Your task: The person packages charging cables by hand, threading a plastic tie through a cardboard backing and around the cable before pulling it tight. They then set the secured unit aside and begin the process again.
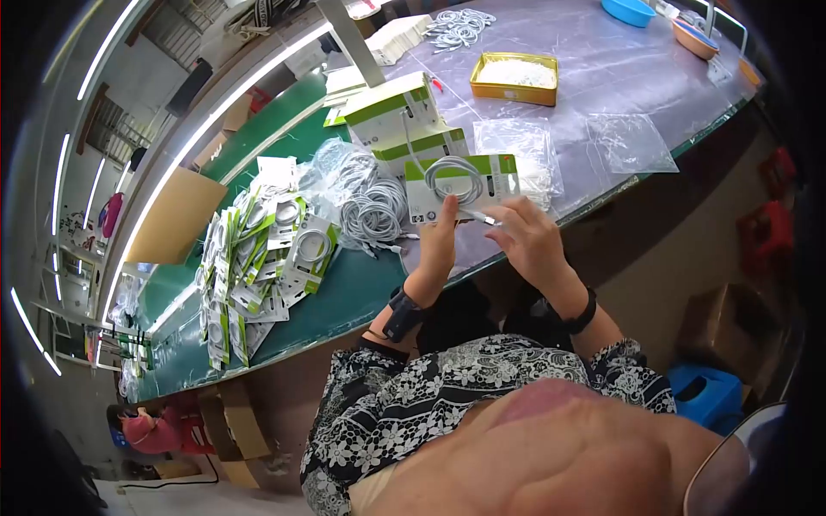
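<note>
My left hand [438, 242] grips a white-and-green packaging card [503, 182] at its lower edge, the thumb pressed on a coiled grey cable [455, 179] lying against the card's face. Close by on the right, my right hand [531, 242] is closed, with thumb and fingers at the cable's loose end, where a metal connector [490, 220] shows. Behind the card rises a stack of similar cards [391, 112]. Left of my left hand lies a pile of bare coiled cables [373, 211], partly in clear plastic.
Several carded cables [267, 258] are heaped on the green tabletop [344, 297] at left. A yellow tray [514, 93] of small white pieces stands farther back, with clear plastic bags [632, 143] nearer the edge. More cables [460, 30] lie at the far side.
</note>
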A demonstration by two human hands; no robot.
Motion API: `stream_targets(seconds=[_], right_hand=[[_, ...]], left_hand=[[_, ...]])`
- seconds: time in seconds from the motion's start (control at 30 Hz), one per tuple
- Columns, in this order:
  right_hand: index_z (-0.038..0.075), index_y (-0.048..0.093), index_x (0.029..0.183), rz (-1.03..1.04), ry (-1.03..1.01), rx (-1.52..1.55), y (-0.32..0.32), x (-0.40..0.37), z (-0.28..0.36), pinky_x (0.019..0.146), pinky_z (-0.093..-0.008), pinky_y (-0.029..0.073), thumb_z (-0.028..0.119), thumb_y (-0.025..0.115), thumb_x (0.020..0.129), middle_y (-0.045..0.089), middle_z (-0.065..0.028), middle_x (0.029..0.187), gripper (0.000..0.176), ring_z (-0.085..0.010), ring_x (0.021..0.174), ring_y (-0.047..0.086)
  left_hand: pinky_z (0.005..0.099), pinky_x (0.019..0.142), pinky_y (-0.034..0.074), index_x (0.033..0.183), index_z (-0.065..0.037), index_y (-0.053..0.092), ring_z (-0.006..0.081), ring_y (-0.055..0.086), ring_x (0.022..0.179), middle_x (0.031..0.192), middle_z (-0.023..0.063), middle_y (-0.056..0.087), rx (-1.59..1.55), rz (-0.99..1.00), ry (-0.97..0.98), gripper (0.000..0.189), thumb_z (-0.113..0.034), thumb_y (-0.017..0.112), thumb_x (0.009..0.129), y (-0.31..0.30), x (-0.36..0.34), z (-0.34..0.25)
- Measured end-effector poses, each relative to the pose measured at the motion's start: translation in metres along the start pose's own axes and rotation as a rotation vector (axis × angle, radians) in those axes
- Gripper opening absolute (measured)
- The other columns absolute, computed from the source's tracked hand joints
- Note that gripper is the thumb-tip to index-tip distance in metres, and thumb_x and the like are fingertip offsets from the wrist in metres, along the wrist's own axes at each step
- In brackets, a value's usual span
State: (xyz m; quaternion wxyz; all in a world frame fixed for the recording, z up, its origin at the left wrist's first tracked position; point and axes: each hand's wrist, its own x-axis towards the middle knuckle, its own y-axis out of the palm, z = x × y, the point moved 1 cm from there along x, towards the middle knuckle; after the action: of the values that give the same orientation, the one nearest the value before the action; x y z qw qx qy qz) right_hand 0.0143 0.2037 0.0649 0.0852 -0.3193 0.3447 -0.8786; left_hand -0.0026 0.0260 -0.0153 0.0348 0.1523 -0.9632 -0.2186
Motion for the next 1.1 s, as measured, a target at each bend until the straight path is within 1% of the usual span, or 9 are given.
stream_targets(seconds=[0.07,0.23,0.3,0.37,0.43,0.6,0.7,0.87,1.1], right_hand=[[0.007,0.065,0.099,-0.173,-0.293,-0.026,-0.005,0.013,0.009,0.068,-0.0345,0.047,0.007,0.069,0.073,0.053,-0.0102,0.089,0.027,-0.0254,0.082,0.055],[0.007,0.065,0.098,-0.147,-0.248,0.051,0.007,0.021,-0.015,0.067,-0.0327,0.046,0.003,0.069,0.071,0.051,-0.0079,0.094,0.028,-0.0247,0.08,0.054],[0.006,0.065,0.098,-0.201,-0.363,0.042,0.008,0.023,-0.02,0.068,-0.0328,0.046,0.003,0.07,0.069,0.052,-0.0076,0.091,0.029,-0.0242,0.08,0.055],[0.006,0.065,0.098,-0.214,-0.434,-0.038,0.005,0.028,-0.019,0.069,-0.0327,0.046,0.003,0.069,0.07,0.052,-0.0069,0.09,0.028,-0.0248,0.081,0.055],[0.007,0.065,0.095,-0.233,-0.49,-0.101,0.001,0.03,-0.015,0.07,-0.0319,0.046,0.003,0.069,0.071,0.054,-0.006,0.09,0.024,-0.0245,0.081,0.055],[0.006,0.064,0.09,-0.237,-0.378,0.096,-0.014,0.03,0.019,0.077,-0.0368,0.041,0.006,0.067,0.07,0.054,-0.0093,0.081,0.02,-0.0281,0.081,0.055],[0.005,0.063,0.09,-0.213,-0.413,0.072,-0.008,0.029,0.02,0.077,-0.0352,0.041,0.003,0.068,0.069,0.054,-0.0089,0.086,0.022,-0.0267,0.08,0.054],[0.01,0.065,0.09,-0.245,-0.486,-0.001,0.021,0.028,-0.016,0.073,-0.0308,0.044,0.004,0.07,0.07,0.056,-0.0044,0.092,0.022,-0.0225,0.08,0.054],[0.011,0.065,0.088,-0.251,-0.541,-0.167,0.02,0.023,-0.013,0.081,-0.0372,0.043,0.003,0.07,0.068,0.058,-0.0018,0.096,0.022,-0.0205,0.085,0.055]], left_hand=[[0.024,0.067,0.048,0.111,-0.003,0.054,0.0112,0.058,0.082,0.094,0.003,0.06,0.026,0.053,0.088,0.029,-0.02,0.062,0.089,0.013,-0.006,0.002],[0.0237,0.066,0.047,0.105,0.002,0.057,0.0117,0.057,0.076,0.092,0.004,0.061,-0.027,0.064,0.045,0.025,-0.015,0.062,0.088,0.023,-0.019,-0.015],[0.0248,0.065,0.048,0.102,0.004,0.058,0.0129,0.058,0.074,0.091,0.0055,0.062,-0.064,0.035,-0.036,0.022,-0.011,0.061,0.087,0.03,-0.024,-0.028],[0.0277,0.067,0.053,0.101,0.007,0.058,0.0154,0.061,0.075,0.092,0.0086,0.063,-0.015,0.108,-0.065,0.02,-0.007,0.06,0.086,0.017,-0.019,-0.026],[0.0322,0.072,0.056,0.105,0.007,0.056,0.0181,0.063,0.081,0.095,0.011,0.062,-0.142,0.183,-0.038,0.024,-0.008,0.06,0.087,0.024,-0.026,-0.04],[0.0334,0.075,0.057,0.109,0.007,0.053,0.0196,0.063,0.085,0.098,0.0119,0.062,-0.165,0.285,0.074,0.027,-0.008,0.059,0.088,0.029,-0.035,-0.048],[0.0342,0.076,0.058,0.112,0.005,0.051,0.0191,0.063,0.086,0.101,0.0114,0.061,-0.211,0.304,-0.025,0.027,-0.009,0.057,0.09,0.022,-0.03,-0.038],[0.0332,0.075,0.057,0.111,0.005,0.052,0.0185,0.063,0.086,0.099,0.0112,0.061,-0.243,0.268,-0.002,0.026,-0.01,0.057,0.09,0.024,-0.029,-0.037],[0.0316,0.075,0.057,0.11,0.004,0.053,0.0181,0.063,0.085,0.098,0.0108,0.061,-0.237,0.252,-0.02,0.024,-0.011,0.056,0.091,0.027,-0.027,-0.031]])
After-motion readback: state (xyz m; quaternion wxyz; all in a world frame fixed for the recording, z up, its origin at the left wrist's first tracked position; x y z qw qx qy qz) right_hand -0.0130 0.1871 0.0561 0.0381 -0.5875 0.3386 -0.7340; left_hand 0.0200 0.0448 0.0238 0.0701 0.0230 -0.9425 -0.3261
